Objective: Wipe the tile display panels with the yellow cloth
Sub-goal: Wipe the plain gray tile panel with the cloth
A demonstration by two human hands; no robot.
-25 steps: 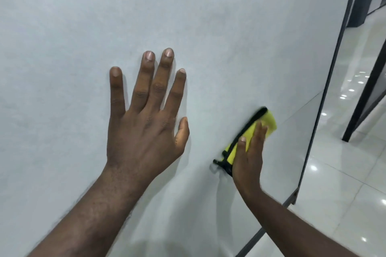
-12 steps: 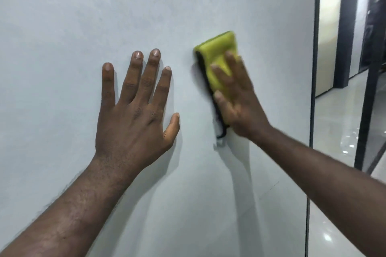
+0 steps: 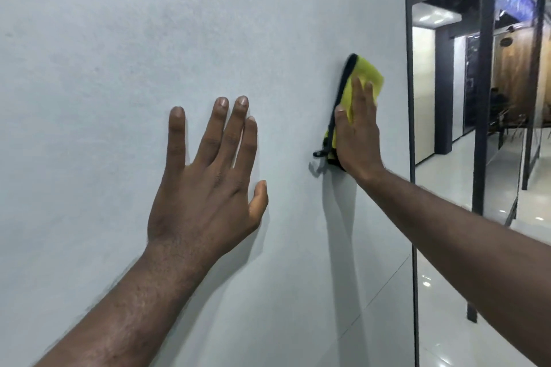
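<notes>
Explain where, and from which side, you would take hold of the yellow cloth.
Probably pinch the black-trimmed long edge of the yellow cloth, coming from the left: that edge shows free beside the right hand pressing it flat on the panel, while the dark frame crowds the other side.

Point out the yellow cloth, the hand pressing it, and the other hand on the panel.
cloth (image 3: 369,74): head view, yellow top part above the fingertips.
right hand (image 3: 356,135): head view, back of the hand.
left hand (image 3: 202,199): head view, back of the hand.
</notes>
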